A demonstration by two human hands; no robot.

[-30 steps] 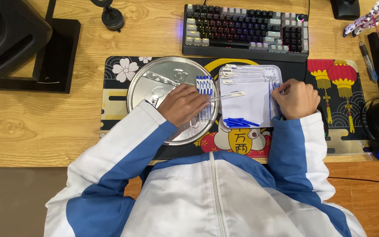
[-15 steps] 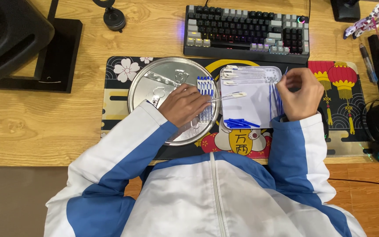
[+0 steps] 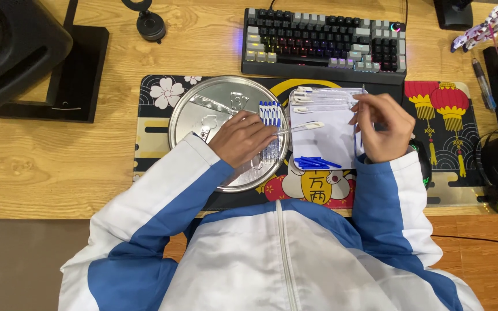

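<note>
On the desk mat [image 3: 162, 167], head view only: my left hand [image 3: 243, 138] lies over the right half of the round silver tray [image 3: 203, 109], fingers curled shut round a thin clear stick with a white tip [image 3: 302, 127] that pokes out right of the tray rim, over the white sheet [image 3: 332, 138]. Just past my left knuckles, a row of blue-capped clear tubes [image 3: 270, 113] lies on the tray's right edge, side by side, touching. White sheet sits just right of the tray, on the mat. My right hand [image 3: 383, 128] is at the sheet's right edge, fingers bent and pinched together; a thin dark line runs down by them, cannot tell if I hold it or what it is. Hands are apart, sheet between them. Along the sheet's top edge, several more white-tipped sticks [image 3: 318, 99] lie stacked in rows. At the sheet's bottom edge, a small heap of loose blue caps [image 3: 313, 163]. Beyond the sheet, further from me than the tray, a dark keyboard [image 3: 324, 43] with lit keys, off the mat. Well left of the tray, a black stand base [image 3: 59, 75] on the wooden desk [image 3: 41, 167]. Both sleeves white and blue.
</note>
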